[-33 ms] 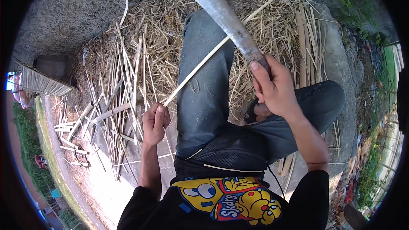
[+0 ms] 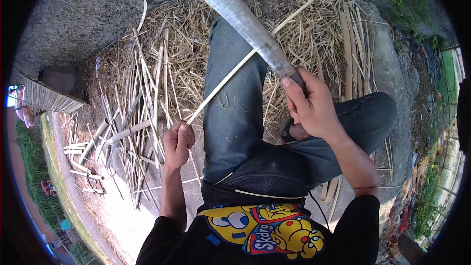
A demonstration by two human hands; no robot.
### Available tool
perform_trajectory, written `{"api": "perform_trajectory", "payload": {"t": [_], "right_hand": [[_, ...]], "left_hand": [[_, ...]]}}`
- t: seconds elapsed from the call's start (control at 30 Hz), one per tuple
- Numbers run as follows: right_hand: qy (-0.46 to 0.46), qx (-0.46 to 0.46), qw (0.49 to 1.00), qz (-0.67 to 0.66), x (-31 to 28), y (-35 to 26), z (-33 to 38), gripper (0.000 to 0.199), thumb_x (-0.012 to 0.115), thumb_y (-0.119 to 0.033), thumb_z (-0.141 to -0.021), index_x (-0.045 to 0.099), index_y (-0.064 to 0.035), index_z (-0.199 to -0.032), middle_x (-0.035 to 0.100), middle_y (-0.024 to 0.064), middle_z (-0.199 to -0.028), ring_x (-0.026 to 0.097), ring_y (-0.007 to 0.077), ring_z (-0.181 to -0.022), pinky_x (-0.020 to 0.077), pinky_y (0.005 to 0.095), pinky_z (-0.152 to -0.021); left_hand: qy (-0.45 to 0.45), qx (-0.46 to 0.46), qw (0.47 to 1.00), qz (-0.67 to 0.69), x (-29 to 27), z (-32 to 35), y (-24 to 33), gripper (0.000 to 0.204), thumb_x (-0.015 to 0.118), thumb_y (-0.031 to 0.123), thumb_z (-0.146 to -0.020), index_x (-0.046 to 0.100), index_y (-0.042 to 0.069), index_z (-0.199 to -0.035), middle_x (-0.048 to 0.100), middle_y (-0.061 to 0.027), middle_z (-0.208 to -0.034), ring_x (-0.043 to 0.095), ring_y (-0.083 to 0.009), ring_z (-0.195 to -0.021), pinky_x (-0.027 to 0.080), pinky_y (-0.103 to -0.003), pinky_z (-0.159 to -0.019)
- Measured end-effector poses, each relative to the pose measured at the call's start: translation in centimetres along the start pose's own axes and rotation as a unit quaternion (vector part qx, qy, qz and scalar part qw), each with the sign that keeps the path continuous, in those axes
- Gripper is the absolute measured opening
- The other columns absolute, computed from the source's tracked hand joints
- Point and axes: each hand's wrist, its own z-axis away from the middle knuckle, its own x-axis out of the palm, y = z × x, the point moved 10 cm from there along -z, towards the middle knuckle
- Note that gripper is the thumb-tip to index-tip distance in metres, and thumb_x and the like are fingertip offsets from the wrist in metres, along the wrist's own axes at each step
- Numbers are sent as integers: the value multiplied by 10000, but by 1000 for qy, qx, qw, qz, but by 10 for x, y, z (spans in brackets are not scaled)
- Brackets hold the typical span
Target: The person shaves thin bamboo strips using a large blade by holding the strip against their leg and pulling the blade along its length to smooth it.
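Note:
My left hand (image 2: 178, 143) is closed, pinching the near end of a long, thin pale strip (image 2: 223, 84), apparently bamboo. This strip slants up and right across my jeans leg (image 2: 233, 113). In my right hand (image 2: 312, 105) is the dark handle of a machete (image 2: 233, 12), fingers wrapped round it and thumb along it. The broad grey blade points up and left. It crosses over the strip near the knee and hides a short part of it; whether its edge is cutting in, I cannot tell.
Cut strips and split lengths (image 2: 147, 88) lie heaped on the left. More long strips (image 2: 351, 54) lie on the right, by a stone edge (image 2: 390, 68). Curly shavings (image 2: 181, 54) cover the ground ahead, up to a rough grey wall (image 2: 83, 14). Two short slivers rest on my lap.
The machete and my right hand have shifted slightly left and down, so the blade crosses the strip a little nearer my left hand. My left hand has hardly moved.

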Motion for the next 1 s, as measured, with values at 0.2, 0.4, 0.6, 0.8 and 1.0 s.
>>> {"api": "perform_trajectory", "payload": {"t": [0.2, 0.4, 0.6, 0.8, 1.0], "right_hand": [[-68, 22, 997, 23, 15, 4, 4, 337, 615, -331, -1034, 585, -16, -918, 550, 17, -629, 510, 89, -530, 411, 287, -494], [14, 12, 998, -66, -14, -3, -9, 321, 591, -322, -1048, 563, -43, -892, 522, -14, -606, 472, 50, -445, 365, 238, -397], [-135, -78, 982, 109, 71, 15, 30, 373, 647, -345, -1010, 551, 3, -915, 527, 126, -627, 531, 233, -533, 427, 371, -535], [-47, -85, 991, 96, 29, -1, 4, 291, 608, -279, -1038, 559, -15, -928, 503, 6, -602, 453, 77, -492, 385, 262, -476], [-14, -3, 999, 33, 17, 7, 3, 348, 609, -311, -1037, 536, -25, -851, 507, 21, -590, 463, 97, -522, 395, 303, -502]], "left_hand": [[16, 21, 999, -23, -13, 18, -11, 375, 443, 251, -1107, 488, 37, -801, 477, -5, -580, 399, -64, -493, 324, -237, -467], [24, 21, 999, -31, -9, 14, -4, 364, 465, 253, -1101, 506, 27, -820, 472, 3, -583, 411, -58, -507, 333, -235, -474], [-4, 12, 1000, -3, 22, -3, 8, 382, 452, 257, -1107, 506, 24, -809, 454, 4, -574, 401, -63, -488, 333, -240, -469], [-9, -7, 998, 55, 3, 8, -13, 379, 428, 234, -1114, 499, 21, -809, 411, 6, -545, 378, -78, -469, 323, -254, -463], [-28, -4, 997, 71, 27, -1, -2, 366, 436, 237, -1112, 507, 18, -828, 404, 12, -535, 379, -74, -463, 316, -252, -460]]}}
